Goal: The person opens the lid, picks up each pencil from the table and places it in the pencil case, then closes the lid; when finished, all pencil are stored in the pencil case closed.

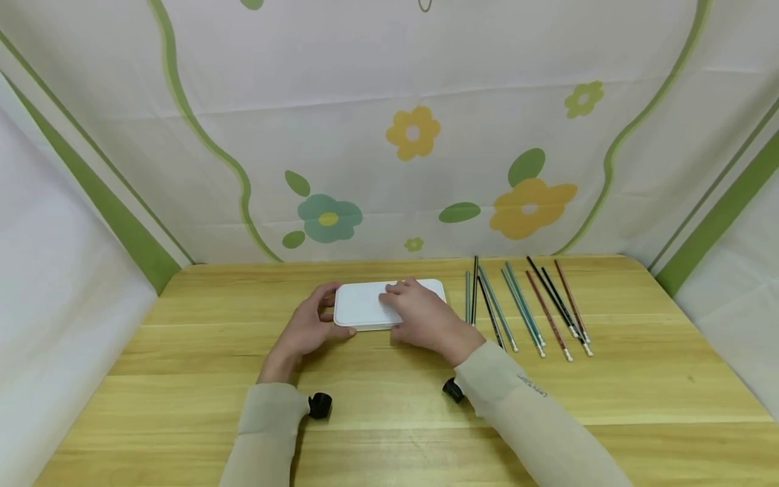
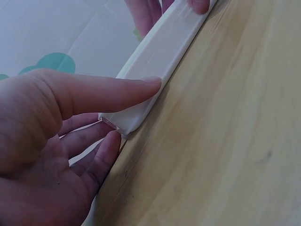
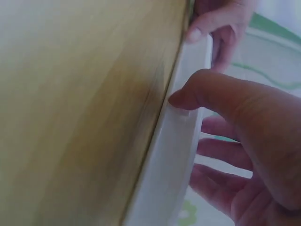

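- While the left hand [image 1: 307, 328] grips the left end of the white case [image 2: 164, 47], its thumb lies along the front side and its fingers reach round the end.
- The right hand [image 1: 422, 318] holds the same case right of its middle, the bent thumb pressed to the front side and the fingers over the lid [image 1: 359, 297]; what lies beneath the thumb tip is hidden.
- The case therefore sits between both hands, touching each, flat on the tabletop [image 1: 377, 433], long side toward the person; the lid looks closed.
- The step in hand, as I judge it, is steadying the case and working at its front edge.
- If the lid is to come up, the next move calls for a firm left hold and an upward push from the right thumb, without sliding the case.
- Just beyond the case's right end, pencils [image 1: 548, 314] in teal, black and red lie loosely side by side, white ends mostly toward the person.
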A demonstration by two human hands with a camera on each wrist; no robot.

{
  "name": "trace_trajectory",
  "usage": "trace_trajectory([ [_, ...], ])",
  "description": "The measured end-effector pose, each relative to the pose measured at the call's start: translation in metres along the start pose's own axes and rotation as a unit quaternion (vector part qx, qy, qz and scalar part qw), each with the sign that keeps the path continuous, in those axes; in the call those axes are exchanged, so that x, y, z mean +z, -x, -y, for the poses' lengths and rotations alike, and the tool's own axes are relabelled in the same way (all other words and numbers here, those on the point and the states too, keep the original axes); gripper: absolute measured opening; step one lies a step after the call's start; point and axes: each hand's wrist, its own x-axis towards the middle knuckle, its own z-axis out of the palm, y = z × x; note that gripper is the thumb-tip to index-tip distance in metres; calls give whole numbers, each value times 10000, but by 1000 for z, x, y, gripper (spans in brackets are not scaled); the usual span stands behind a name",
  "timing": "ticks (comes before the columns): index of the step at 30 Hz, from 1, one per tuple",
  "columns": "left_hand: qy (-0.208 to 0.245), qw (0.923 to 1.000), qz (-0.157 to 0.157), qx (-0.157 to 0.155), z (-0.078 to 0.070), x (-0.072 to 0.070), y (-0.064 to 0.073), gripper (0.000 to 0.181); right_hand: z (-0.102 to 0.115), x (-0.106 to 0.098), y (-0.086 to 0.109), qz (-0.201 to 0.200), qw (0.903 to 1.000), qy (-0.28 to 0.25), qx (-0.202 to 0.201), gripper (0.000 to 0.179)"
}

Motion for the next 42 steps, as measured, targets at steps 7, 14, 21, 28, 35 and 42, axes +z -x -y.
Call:
trace_trajectory([
  [7, -12, 10000, 0, -37, 0, 2, 0, 92, 19, -3, -8, 451, 9888, 1390, -298, 59],
  [14, -45, 9999, -79, 63, -1, 3, 1, 92, 22, -1, -10, 471, 9745, 2082, -683, 54],
  [21, -201, 9997, -48, 134, 0, 1, 2, 93, 13, -7, -8, -87, 9826, 1630, -888, 39],
  [28, -316, 9995, 2, -21, 3, -1, 3, 95, -6, -1, 4, -682, 9968, 265, -310, 38],
  [35, -270, 9996, -48, -37, 4, 0, 2, 98, -31, -10, 19, -936, 9755, -1757, 941, 47],
  [42, -213, 9998, -29, -51, 2, 0, 0, 97, -50, -10, 27, -831, 9770, -1702, 978, 61],
])
